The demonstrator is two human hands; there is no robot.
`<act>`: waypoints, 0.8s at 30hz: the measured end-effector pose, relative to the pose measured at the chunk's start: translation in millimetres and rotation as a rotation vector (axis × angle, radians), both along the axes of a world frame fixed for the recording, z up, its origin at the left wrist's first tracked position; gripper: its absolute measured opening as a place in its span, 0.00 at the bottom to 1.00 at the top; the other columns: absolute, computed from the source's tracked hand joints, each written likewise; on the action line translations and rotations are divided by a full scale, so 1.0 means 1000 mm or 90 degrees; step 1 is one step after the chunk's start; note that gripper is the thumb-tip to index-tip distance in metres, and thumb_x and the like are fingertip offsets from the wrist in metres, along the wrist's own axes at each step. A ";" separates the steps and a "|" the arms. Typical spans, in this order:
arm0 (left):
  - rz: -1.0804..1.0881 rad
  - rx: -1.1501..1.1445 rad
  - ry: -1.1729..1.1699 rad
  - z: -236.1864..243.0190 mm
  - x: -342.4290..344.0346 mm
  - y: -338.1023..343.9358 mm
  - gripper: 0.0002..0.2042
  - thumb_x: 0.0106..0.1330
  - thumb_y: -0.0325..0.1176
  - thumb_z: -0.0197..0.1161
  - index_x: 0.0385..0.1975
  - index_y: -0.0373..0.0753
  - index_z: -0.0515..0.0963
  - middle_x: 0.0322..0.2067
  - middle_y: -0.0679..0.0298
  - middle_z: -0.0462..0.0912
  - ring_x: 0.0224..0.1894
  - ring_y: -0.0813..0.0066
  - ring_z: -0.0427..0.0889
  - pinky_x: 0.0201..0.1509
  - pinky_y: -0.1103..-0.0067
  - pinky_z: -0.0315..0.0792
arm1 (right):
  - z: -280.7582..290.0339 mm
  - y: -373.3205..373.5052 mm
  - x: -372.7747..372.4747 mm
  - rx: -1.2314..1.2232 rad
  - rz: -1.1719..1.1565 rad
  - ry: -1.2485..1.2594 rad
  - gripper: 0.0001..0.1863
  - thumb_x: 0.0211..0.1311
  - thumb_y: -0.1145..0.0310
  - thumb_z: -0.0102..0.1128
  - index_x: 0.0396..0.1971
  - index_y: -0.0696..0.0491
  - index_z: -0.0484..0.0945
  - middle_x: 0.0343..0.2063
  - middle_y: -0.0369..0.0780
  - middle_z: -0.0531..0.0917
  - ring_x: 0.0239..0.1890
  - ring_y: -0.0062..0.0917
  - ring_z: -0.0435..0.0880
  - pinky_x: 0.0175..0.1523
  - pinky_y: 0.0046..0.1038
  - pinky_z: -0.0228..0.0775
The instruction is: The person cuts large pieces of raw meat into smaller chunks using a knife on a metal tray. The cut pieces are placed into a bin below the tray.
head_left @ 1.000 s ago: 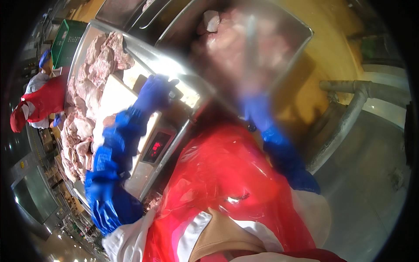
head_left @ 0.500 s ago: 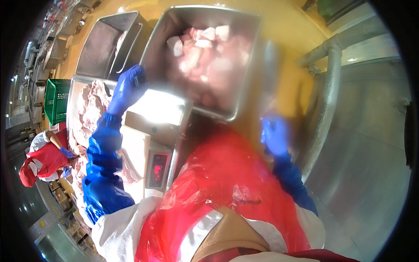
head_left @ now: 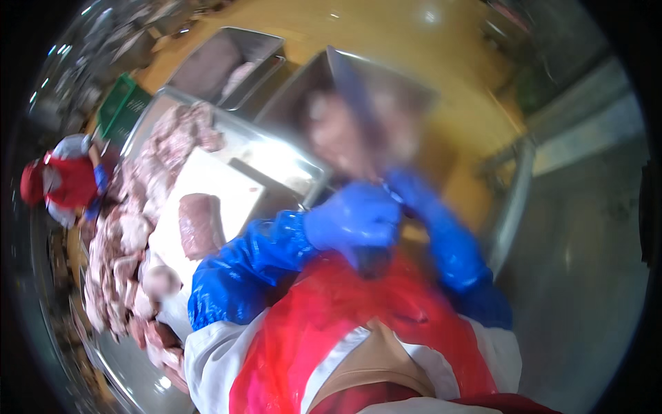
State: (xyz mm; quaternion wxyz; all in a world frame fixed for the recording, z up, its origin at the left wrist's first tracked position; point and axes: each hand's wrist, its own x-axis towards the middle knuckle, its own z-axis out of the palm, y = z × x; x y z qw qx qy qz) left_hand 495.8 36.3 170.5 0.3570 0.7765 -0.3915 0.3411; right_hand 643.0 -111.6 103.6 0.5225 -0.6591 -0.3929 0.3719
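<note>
The right hand point(head_left: 410, 192) is closed round the handle end of a knife point(head_left: 355, 96), its blade pointing up and away over the near bin, blurred. The left hand point(head_left: 355, 215) is curled into a fist just beside the right, in front of the red apron point(head_left: 345, 300). It grips a dark thing point(head_left: 374, 261) that juts out below the fist, too blurred to tell its kind. Whether the two hands touch cannot be told.

The near bin point(head_left: 295, 91), of steel, stands beyond the hands and holds pink and pale meat point(head_left: 331, 134), blurred, partly behind the blade. To its left is a second steel bin point(head_left: 205, 70) with a pale piece point(head_left: 238, 77) at its right side. A green crate point(head_left: 121, 107) stands farther left; its inside is too small to make out.

On the steel table point(head_left: 281, 163), left of the hands, lies a white board point(head_left: 238, 196) with one slab point(head_left: 198, 224) of pink meat on it. A long heap point(head_left: 114, 255) of meat runs along the board's left side, and a co-worker point(head_left: 65, 178) in red stands beyond it
</note>
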 end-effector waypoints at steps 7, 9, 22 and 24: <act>0.138 0.042 -0.075 0.002 0.013 -0.030 0.24 0.43 0.54 0.73 0.30 0.45 0.73 0.30 0.62 0.73 0.31 0.57 0.79 0.34 0.64 0.73 | -0.062 -0.013 0.080 0.024 0.190 -0.271 0.27 0.76 0.54 0.46 0.21 0.60 0.74 0.15 0.43 0.71 0.20 0.26 0.67 0.29 0.38 0.62; 0.200 0.034 -0.030 0.006 0.021 -0.033 0.22 0.41 0.51 0.74 0.30 0.45 0.74 0.30 0.62 0.74 0.31 0.55 0.80 0.34 0.63 0.73 | -0.165 -0.094 0.158 -0.179 0.135 -0.379 0.25 0.76 0.54 0.47 0.27 0.61 0.78 0.18 0.45 0.76 0.23 0.29 0.75 0.33 0.39 0.68; 0.401 -0.228 0.244 0.015 0.075 -0.097 0.11 0.50 0.38 0.71 0.27 0.43 0.77 0.27 0.56 0.80 0.30 0.49 0.82 0.31 0.61 0.74 | -0.131 -0.104 0.220 -0.406 0.174 -0.392 0.30 0.77 0.43 0.45 0.38 0.58 0.83 0.25 0.52 0.83 0.22 0.41 0.82 0.31 0.46 0.73; 0.381 -0.164 0.251 0.008 0.080 -0.100 0.11 0.47 0.36 0.74 0.27 0.41 0.79 0.26 0.54 0.82 0.31 0.50 0.83 0.33 0.63 0.75 | -0.123 -0.113 0.229 -0.470 0.138 -0.320 0.32 0.76 0.42 0.44 0.35 0.58 0.83 0.22 0.52 0.82 0.18 0.41 0.81 0.28 0.47 0.72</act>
